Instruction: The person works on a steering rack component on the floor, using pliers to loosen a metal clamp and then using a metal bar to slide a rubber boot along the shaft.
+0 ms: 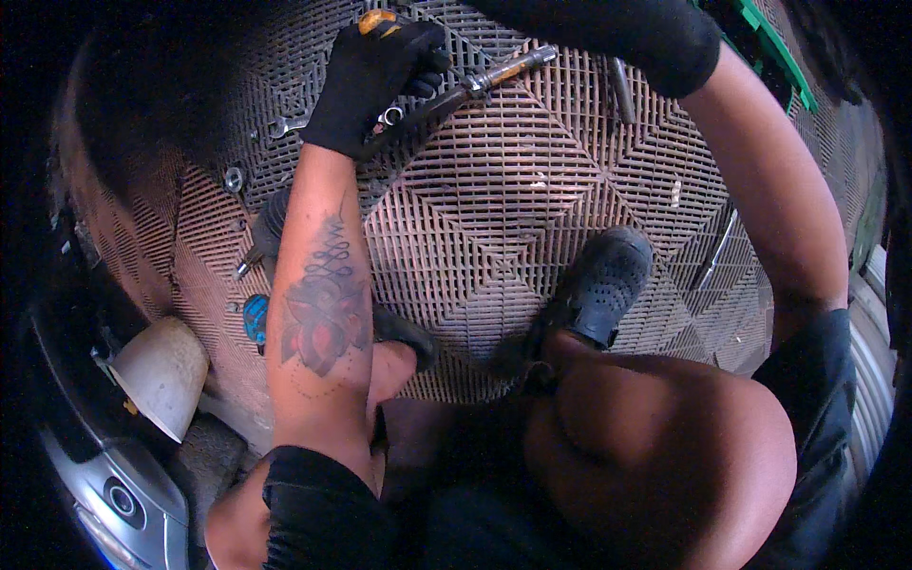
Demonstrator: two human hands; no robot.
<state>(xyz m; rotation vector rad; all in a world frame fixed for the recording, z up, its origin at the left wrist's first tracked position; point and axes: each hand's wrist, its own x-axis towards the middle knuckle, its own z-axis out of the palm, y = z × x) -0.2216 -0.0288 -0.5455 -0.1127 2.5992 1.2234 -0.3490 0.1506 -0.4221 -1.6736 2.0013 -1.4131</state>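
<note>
Left hand (375,85) — black glove, arm straight up from the lower edge, back of the glove facing you, fingers curled in at the right. Right hand (617,33) — black glove too, forearm bent in from the right, wrist turned across the upper edge. Its fingers are cut off by the frame, so can't tell if it's open, closed or gripping anything.

Your left glove covers most of the orange piece (377,21) at the top; only a rounded bit shows past the knuckles. Can't tell whether you're gripping it or just over it. Far left is lost in shadow and the fisheye rim.

Shaft (513,69) lies on the slatted mat (503,218), slanting from just below your left glove up to the right. Rusty brown toward the upper end, bright toothed tip, darker and slimmer toward the glove; lower end is hard to make out. Ring-ended wrench (390,116) shows beside the glove, dark metal bar (622,90) below the right one. Open-ended wrench (290,124) sits left of your left wrist.
</note>
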